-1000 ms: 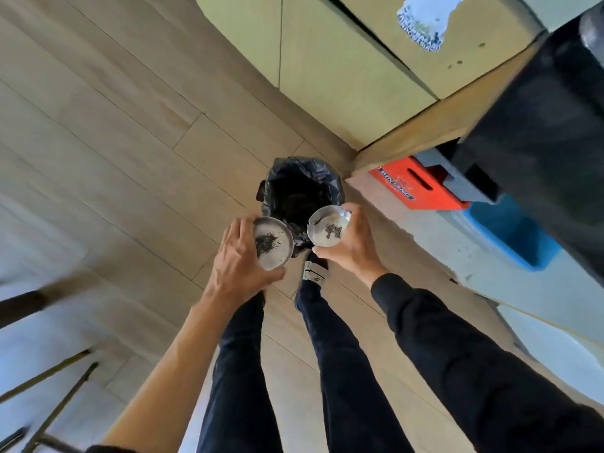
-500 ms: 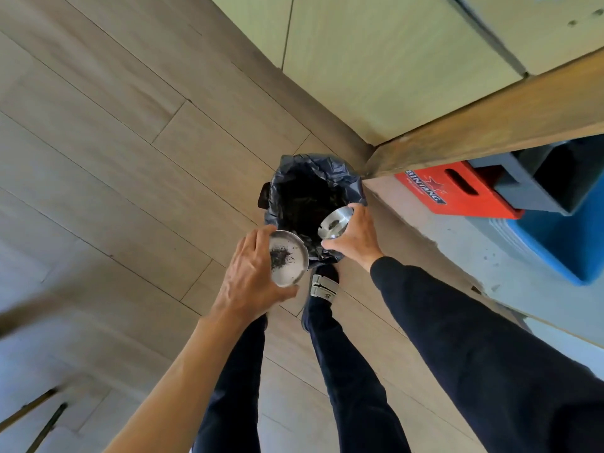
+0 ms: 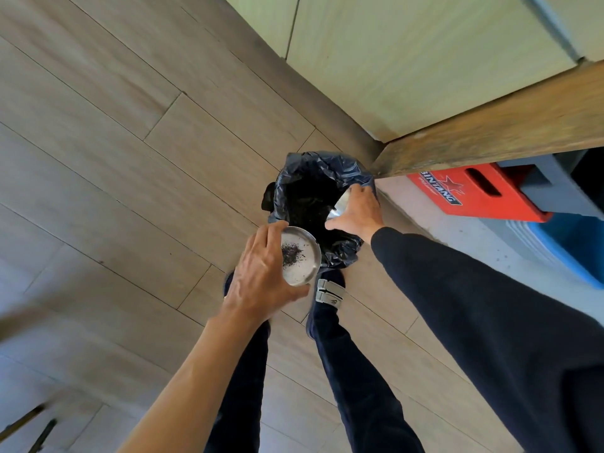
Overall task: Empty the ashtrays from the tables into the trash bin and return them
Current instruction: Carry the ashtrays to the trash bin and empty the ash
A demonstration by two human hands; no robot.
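A small trash bin (image 3: 294,178) lined with a black bag stands on the floor in front of my feet, its mouth open and dark inside. My left hand (image 3: 261,276) holds a round metal ashtray (image 3: 302,256) level at the bin's near rim, with dark ash lying in it. My right hand (image 3: 359,210) grips a second metal ashtray (image 3: 340,204), tipped steeply on edge over the bin's opening; only a sliver of it shows past my fingers.
A wooden counter edge (image 3: 490,125) juts out just right of the bin, with a red crate (image 3: 474,194) and a blue tub (image 3: 568,243) beneath it. Pale green cabinet panels (image 3: 392,60) rise behind. Wood-look floor (image 3: 130,142) stretches to the left.
I have come closer to the bin. My right hand has moved forward over the opening and tipped its ashtray from level to steeply on edge. The left ashtray stays level.
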